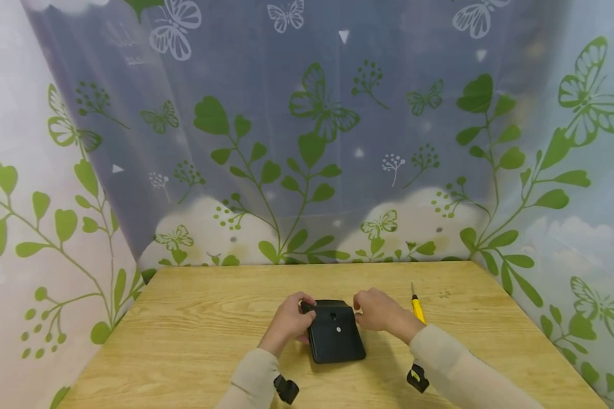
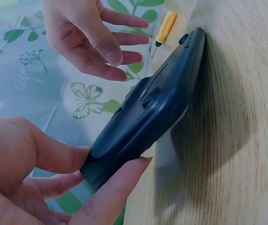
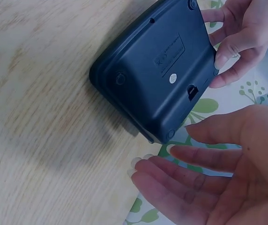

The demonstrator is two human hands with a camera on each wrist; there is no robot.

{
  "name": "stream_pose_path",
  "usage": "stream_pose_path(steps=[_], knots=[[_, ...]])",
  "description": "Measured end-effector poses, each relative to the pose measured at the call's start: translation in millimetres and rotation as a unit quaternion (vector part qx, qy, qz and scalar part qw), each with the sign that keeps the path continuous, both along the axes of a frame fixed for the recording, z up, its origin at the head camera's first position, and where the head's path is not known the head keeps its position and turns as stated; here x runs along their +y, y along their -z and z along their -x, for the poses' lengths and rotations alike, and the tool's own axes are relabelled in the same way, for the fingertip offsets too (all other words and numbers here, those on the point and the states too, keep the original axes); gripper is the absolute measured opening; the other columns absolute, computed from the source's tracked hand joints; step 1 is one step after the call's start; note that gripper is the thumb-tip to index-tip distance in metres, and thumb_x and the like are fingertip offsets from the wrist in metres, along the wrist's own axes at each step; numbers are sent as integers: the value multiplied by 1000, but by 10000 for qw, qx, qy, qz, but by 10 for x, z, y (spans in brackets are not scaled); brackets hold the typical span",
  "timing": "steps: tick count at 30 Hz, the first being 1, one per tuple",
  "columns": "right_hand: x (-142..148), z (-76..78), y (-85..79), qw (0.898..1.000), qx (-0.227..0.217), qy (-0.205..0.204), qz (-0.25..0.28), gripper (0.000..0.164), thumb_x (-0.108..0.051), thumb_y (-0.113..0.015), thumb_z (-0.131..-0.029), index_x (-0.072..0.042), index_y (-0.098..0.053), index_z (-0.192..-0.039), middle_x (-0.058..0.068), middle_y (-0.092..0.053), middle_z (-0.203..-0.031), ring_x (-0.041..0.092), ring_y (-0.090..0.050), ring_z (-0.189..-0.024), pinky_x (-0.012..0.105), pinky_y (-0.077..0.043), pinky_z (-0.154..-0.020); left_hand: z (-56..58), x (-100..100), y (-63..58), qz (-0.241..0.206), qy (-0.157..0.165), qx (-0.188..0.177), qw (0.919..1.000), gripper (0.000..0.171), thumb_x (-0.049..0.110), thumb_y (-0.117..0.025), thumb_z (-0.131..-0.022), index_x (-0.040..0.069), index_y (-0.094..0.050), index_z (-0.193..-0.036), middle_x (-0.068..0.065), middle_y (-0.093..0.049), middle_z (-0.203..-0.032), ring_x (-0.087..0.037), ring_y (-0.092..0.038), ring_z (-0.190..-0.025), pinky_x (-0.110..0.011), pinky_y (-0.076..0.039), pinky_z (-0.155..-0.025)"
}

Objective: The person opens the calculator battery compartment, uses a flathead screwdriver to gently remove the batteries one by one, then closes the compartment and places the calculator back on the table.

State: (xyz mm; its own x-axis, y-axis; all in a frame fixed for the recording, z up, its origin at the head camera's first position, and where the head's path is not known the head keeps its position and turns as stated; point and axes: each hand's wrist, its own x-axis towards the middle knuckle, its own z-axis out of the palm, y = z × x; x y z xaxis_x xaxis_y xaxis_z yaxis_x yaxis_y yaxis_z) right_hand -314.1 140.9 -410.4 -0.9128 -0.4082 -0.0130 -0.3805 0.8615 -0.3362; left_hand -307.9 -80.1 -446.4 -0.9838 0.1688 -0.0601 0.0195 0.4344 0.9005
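A black device shaped like a desk calculator point(image 1: 336, 343) is held tilted, one edge down by the wooden tabletop. Its underside faces me, showing round feet, a moulded label, a small round white sticker point(image 3: 173, 78) and a small notched opening point(image 3: 192, 92). My left hand point(image 1: 290, 318) pinches the far left corner between thumb and fingers. Beside the opposite corner is my right hand point(image 1: 380, 311); its fingers point(image 3: 185, 183) are spread and slightly bent, with a gap to the device in the right wrist view. The device's other face is hidden.
A screwdriver point(image 1: 417, 309) with a yellow handle lies to the right on the wooden table point(image 1: 210, 324), its shaft pointing away. Behind and at both sides of the table hangs a curtain point(image 1: 266, 170) printed with leaves and butterflies.
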Motion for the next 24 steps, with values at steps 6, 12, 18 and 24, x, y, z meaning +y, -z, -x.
stream_pose_path(steps=[6, 12, 18, 24], knots=[[-8, -9, 12, 9998, -97, 180, 70, 32, -18, -68, -100, 5, -65, -123, 21, -73, -109, 32, -71, -88, 50, -61, -85, -23, -6, -10, -88, 15, -14, 10000, 25, 5, -61, -100, 3, -62, -125, -11, -48, -87, -24, -57, -61, -46, -65, -55], [-14, 49, 58, 9979, -383, 406, 331, 43, -25, -63, -104, 2, -57, -137, 14, -73, -104, 27, -72, -92, 46, -61, -83, -21, -11, 1, -189, 65, 49, 9998, 24, 3, -60, -100, 3, -61, -125, -13, -48, -88, -31, -61, -67, -45, -65, -55], [-8, 84, 97, 9950, -597, 412, 682, 43, -25, -61, -105, 3, -57, -138, 9, -71, -94, 17, -66, -72, 37, -58, -69, -7, -21, 26, -176, 53, 108, 9998, 25, 2, -61, -99, 2, -61, -125, -14, -49, -89, -31, -61, -68, -44, -64, -53], [5, 102, 171, 9899, -855, 508, 1013, 43, -23, -60, -106, 6, -57, -136, 20, -72, -109, 26, -70, -63, 37, -62, -67, -18, -18, 44, -219, 15, 100, 9997, 25, 0, -61, -98, 2, -61, -123, -14, -48, -89, -28, -61, -69, -45, -64, -53]])
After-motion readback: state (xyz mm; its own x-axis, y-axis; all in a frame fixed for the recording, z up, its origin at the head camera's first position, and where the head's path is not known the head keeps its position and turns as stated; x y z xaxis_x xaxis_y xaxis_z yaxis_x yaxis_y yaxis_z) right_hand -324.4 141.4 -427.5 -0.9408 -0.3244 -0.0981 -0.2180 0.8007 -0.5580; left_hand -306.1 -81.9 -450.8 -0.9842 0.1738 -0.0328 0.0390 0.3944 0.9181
